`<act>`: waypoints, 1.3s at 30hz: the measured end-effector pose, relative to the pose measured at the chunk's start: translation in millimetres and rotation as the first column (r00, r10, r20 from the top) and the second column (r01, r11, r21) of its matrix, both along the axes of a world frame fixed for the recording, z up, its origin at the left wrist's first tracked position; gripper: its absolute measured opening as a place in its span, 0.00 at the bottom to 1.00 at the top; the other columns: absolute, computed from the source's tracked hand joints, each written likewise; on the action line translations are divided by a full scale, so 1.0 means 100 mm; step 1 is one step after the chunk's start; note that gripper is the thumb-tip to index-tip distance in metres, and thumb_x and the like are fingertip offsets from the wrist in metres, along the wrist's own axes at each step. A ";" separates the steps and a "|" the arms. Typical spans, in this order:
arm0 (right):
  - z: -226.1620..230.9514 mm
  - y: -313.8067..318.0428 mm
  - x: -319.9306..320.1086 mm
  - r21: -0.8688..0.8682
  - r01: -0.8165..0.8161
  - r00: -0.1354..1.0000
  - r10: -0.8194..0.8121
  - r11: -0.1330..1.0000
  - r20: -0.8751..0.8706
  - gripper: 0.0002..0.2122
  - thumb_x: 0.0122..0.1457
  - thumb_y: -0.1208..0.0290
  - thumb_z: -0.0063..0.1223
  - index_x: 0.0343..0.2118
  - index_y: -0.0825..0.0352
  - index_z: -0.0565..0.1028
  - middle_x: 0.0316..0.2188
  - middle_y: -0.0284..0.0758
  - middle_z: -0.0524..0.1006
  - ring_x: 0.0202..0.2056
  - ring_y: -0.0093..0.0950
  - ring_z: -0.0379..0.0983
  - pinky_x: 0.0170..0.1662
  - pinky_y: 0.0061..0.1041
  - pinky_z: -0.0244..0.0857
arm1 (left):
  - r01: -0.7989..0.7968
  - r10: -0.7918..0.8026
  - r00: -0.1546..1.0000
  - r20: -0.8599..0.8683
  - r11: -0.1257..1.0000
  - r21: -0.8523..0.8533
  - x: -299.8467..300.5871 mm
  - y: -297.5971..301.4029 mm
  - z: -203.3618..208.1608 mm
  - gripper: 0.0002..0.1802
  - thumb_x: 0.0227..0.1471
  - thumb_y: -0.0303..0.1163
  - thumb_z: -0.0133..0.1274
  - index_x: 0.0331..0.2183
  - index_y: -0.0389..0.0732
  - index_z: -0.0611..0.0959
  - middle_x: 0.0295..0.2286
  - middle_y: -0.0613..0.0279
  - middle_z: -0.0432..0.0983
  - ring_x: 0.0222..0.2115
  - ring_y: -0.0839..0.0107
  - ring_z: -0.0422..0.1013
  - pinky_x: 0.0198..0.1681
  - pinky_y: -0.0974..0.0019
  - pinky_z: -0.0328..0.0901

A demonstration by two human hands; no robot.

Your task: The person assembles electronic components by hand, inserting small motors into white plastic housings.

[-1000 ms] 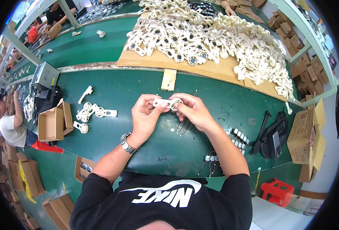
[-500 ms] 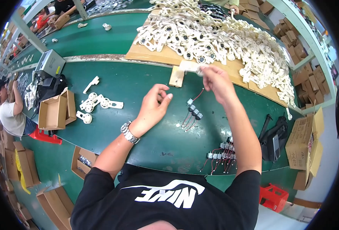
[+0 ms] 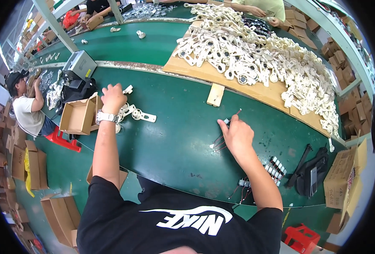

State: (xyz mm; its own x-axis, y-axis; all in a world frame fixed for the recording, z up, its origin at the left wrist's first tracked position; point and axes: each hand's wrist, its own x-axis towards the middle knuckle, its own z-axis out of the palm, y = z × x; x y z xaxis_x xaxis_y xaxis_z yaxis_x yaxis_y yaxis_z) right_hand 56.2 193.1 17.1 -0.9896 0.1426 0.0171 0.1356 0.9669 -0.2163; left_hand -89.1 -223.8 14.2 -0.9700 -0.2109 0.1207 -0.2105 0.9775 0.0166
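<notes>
My right hand (image 3: 238, 134) is over the middle of the green table, thumb and fingers closing round a small silver motor (image 3: 227, 121) with thin red and dark wires. The palm and fingers hide most of that little motor group. Further left, my left hand (image 3: 113, 98) hovers beside several white plastic arm-shaped parts (image 3: 144, 116). Its fingers look bent and apart, with nothing visible in them, though their undersides are hidden. A small wooden block (image 3: 215, 95) lies against the far table edge.
A large heap of white plastic parts (image 3: 238, 55) covers cardboard at the back right. More wired motors (image 3: 275, 168) lie near my right forearm, beside a black bag (image 3: 312, 175). An open carton (image 3: 75, 117) and a grey metal box (image 3: 80, 64) stand left. Co-workers sit beyond.
My left hand has moved left to the white parts. My right hand has come back from the wooden block to the motors, and the white piece it held is out of it. The view has shifted.
</notes>
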 end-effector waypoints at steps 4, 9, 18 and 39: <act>-0.03 -0.03 0.05 -0.028 -0.040 0.996 0.037 0.999 -0.083 0.16 0.63 0.58 0.58 0.39 0.70 0.78 0.33 0.44 0.82 0.38 0.46 0.79 0.38 0.46 0.75 | -0.015 0.008 0.997 0.073 0.995 0.096 -0.11 -0.27 -0.12 0.14 0.56 0.36 0.59 0.44 0.44 0.82 0.46 0.46 0.79 0.53 0.41 0.69 0.51 0.41 0.68; -0.02 0.04 0.11 -0.009 -0.061 0.977 0.058 0.998 -0.208 0.12 0.59 0.63 0.60 0.37 0.68 0.79 0.33 0.41 0.80 0.40 0.43 0.77 0.41 0.44 0.74 | 0.335 -0.232 0.925 -0.300 0.870 0.363 -0.05 0.10 -0.12 0.09 0.62 0.29 0.51 0.43 0.38 0.72 0.31 0.33 0.78 0.36 0.30 0.74 0.37 0.37 0.68; 0.03 0.17 0.07 -0.573 -0.127 0.924 -0.114 0.809 -0.366 0.10 0.53 0.76 0.67 0.31 0.71 0.74 0.27 0.41 0.78 0.28 0.36 0.78 0.34 0.37 0.73 | 0.547 -0.601 0.758 -0.252 0.378 0.747 0.54 1.60 -0.02 0.17 0.67 0.32 0.53 0.53 0.36 0.72 0.38 0.50 0.74 0.37 0.60 0.70 0.45 0.62 0.67; 0.15 0.12 0.06 -0.229 -0.425 0.862 0.315 0.876 -0.396 0.07 0.60 0.76 0.59 0.42 0.65 0.81 0.33 0.38 0.74 0.38 0.38 0.74 0.41 0.38 0.73 | 0.773 -0.623 0.580 -0.526 0.216 0.597 0.69 1.94 -0.20 0.16 0.55 0.19 0.60 0.47 0.37 0.81 0.42 0.54 0.74 0.43 0.55 0.73 0.46 0.61 0.69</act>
State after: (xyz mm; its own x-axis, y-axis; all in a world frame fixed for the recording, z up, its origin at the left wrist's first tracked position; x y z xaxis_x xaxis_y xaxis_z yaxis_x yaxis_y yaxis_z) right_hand 62.6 205.5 32.3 -0.9092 -0.1810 0.3748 -0.3539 0.8102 -0.4672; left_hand -19.8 -30.3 -6.0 -0.7564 0.4679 0.4570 0.6291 0.3293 0.7041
